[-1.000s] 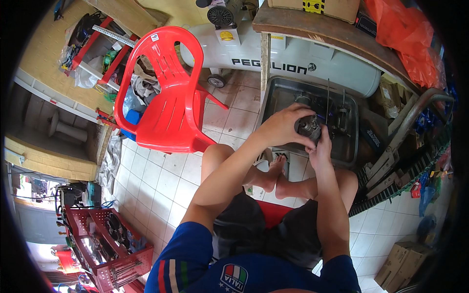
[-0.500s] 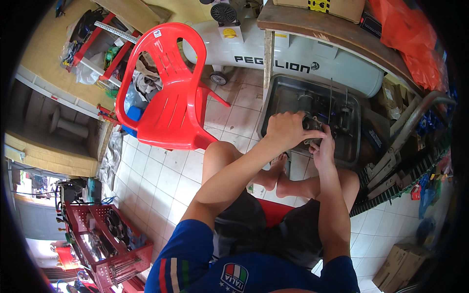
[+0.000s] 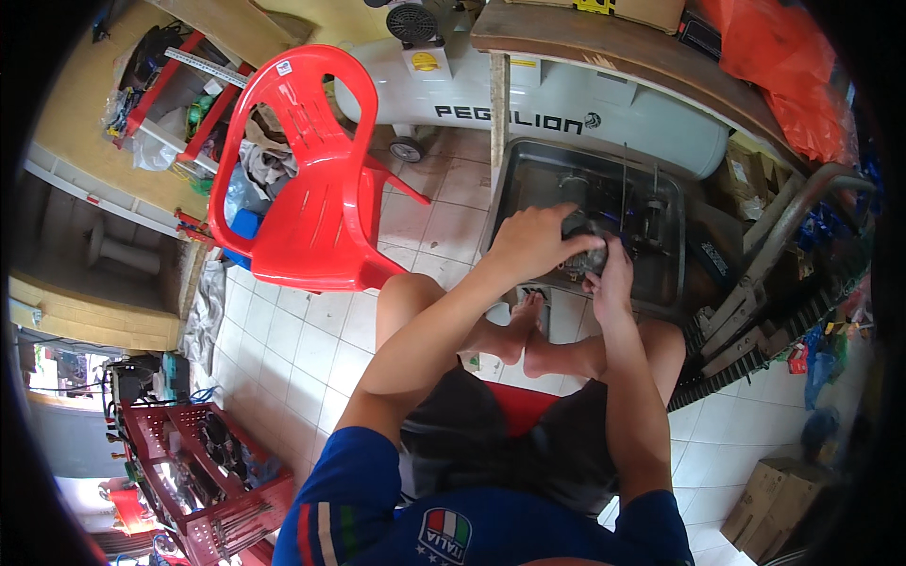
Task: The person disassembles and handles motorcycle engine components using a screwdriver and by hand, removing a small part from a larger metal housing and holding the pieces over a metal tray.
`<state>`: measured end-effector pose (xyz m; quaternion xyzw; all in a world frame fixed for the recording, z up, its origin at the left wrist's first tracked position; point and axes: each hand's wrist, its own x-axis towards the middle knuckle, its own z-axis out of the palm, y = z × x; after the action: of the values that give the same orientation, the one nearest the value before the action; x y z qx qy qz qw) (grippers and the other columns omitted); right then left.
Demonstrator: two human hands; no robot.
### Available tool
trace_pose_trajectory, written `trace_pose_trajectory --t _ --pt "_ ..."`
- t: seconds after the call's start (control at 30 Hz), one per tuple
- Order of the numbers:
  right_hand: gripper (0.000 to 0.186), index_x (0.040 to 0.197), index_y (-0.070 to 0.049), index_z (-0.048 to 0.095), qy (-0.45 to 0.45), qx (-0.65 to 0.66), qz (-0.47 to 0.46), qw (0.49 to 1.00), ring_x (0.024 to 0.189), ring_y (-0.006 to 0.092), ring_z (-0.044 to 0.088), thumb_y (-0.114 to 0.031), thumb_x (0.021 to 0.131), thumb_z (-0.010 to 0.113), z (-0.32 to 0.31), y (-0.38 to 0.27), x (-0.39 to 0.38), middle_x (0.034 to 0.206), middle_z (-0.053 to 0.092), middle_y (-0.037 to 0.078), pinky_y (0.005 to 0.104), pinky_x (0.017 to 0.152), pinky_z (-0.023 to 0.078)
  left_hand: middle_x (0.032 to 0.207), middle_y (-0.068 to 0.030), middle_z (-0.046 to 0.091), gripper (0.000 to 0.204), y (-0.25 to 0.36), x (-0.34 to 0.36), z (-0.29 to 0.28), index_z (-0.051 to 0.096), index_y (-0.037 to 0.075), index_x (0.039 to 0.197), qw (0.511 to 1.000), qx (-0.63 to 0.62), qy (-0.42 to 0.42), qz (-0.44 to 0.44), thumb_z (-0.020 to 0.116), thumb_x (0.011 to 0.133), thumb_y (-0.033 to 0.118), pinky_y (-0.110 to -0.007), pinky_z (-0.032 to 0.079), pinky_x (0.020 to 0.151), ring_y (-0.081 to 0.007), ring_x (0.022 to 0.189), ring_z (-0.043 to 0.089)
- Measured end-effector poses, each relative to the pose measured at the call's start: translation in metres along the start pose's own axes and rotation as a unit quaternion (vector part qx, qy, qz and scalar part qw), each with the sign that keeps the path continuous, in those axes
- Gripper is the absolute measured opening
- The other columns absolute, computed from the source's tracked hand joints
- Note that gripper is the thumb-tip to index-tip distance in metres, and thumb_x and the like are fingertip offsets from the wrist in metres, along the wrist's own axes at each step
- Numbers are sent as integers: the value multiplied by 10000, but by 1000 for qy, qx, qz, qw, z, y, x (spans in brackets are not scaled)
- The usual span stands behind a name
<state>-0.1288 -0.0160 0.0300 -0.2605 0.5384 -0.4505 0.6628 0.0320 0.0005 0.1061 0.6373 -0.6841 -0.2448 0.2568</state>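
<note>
Over the near part of a dark metal tray (image 3: pixel 681 255), both of my hands grip a small greyish metal machine part (image 3: pixel 592 253). My left hand (image 3: pixel 540 241) comes over it from the left, thumb laid across the part's near side. From the right, my right hand (image 3: pixel 613 280) curls its fingers around the other side. Much of the part is covered by my fingers, so its exact kind cannot be made out. Behind it in the tray lie a dark cylindrical part (image 3: pixel 573 187) and another metal piece with a thin upright rod (image 3: pixel 653 215).
A red plastic chair (image 3: pixel 311 222) stands to the left. Beyond the tray are a large grey air compressor tank (image 3: pixel 651 127) and a wooden bench (image 3: pixel 604 42). A metal-framed object (image 3: pixel 755 292) leans at right; a red tool cart (image 3: pixel 208 472) stands lower left.
The part has turned between my hands, and my left thumb now lies across it. The whole view has shifted a little, so everything sits slightly further left.
</note>
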Motion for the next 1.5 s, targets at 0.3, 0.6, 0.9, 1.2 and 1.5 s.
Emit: trace_pose_trajectory --t 0.3,0.6,0.9,1.2,1.5 --pt "317 1071 -129 612 -12 103 69 992 441 111 426 -395 932 511 6 -4 1 706 575 0 272 393 347 1357 -180 518 815 -10 2 -26 544 95 1336 967 -61 -91 229 872 626 323 -381 420 1052 -344 1249 510" --pt "343 1100 -107 609 -26 39 30 998 449 108 441 -386 934 500 2 -3 0 702 567 -3 279 394 352 1174 -176 636 687 8 0 -18 671 48 1120 992 99 -61 54 804 665 546 -413 530 779 -327 963 664" --pt "290 1109 -159 572 -37 40 36 998 459 99 395 -389 987 446 5 -6 -1 712 553 -20 281 456 340 1214 -197 620 753 12 -5 -23 644 34 1186 996 81 -26 24 759 696 595 -421 511 885 -346 1056 635" --pt "305 1063 -137 581 -38 101 80 991 408 92 335 -402 976 457 0 -11 1 694 558 -13 280 442 295 1261 -134 599 661 -10 7 -21 594 163 1304 963 -61 -73 253 820 682 170 -406 485 960 -336 1135 593" --pt "366 1141 -118 584 -15 53 69 996 431 102 376 -416 953 481 1 -9 -2 693 554 2 284 438 324 1141 -134 626 713 16 -3 -18 577 156 1321 994 79 -67 39 827 685 360 -429 511 852 -354 1035 628"
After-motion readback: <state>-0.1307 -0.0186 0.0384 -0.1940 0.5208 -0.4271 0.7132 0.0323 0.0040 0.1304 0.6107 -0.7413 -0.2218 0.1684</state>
